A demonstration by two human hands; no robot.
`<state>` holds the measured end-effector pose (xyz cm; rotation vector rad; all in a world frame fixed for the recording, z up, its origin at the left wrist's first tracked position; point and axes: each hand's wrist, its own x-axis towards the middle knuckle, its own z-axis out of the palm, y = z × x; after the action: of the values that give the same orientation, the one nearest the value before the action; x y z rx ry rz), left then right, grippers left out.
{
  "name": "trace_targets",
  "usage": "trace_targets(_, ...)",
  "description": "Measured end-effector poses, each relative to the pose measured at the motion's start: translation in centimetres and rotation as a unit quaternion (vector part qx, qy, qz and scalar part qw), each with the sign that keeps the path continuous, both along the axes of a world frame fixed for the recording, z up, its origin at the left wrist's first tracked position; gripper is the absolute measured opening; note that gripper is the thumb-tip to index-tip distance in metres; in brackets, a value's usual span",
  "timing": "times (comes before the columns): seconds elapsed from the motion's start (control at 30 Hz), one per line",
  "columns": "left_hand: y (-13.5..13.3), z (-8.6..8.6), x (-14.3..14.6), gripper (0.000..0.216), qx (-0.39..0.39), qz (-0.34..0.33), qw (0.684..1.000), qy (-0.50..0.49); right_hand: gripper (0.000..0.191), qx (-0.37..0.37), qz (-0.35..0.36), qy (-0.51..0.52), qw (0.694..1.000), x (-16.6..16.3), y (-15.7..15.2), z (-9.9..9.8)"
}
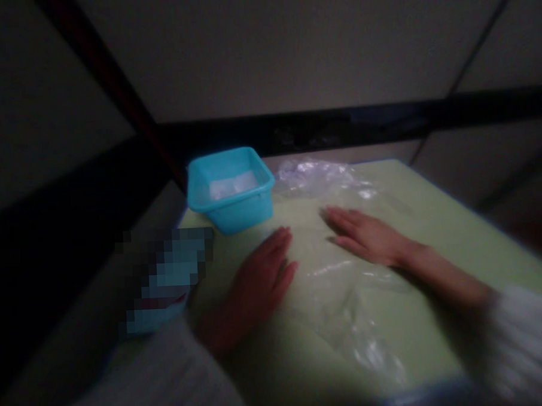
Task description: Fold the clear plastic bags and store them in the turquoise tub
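Note:
A crumpled clear plastic bag [332, 272] lies spread across the pale green tabletop, running from the far edge to the near edge. My left hand [260, 275] is at the left side of the plastic, fingers stretched forward and thumb apart, holding nothing. On the right side, my right hand [366, 235] lies flat with its fingers out and seems to touch the plastic. Beyond my left hand stands a blue plastic basket [242, 213] with white pieces [234, 185] inside; what they are I cannot tell.
The green table [437, 219] has a bluish edge. A pixelated, blurred-out object [171, 285] sits at its left edge, beside my left sleeve. Pale panels [291, 46] with a dark band rise behind the table. The scene is dim.

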<state>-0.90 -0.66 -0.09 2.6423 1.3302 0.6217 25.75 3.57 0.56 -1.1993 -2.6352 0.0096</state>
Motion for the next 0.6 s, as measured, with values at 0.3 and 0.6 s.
trace_targets(0.3,-0.7,-0.5,0.8,0.063,-0.06,-0.103,0.987,0.105,0.047,-0.052,0.081,0.059,0.994,-1.0,-1.7,1.3)
trace_targets(0.6,0.4,-0.8,-0.4,0.06,-0.059,-0.084,0.99,0.099,0.103,-0.123,0.136,0.033,0.982,0.4,-2.8,2.0)
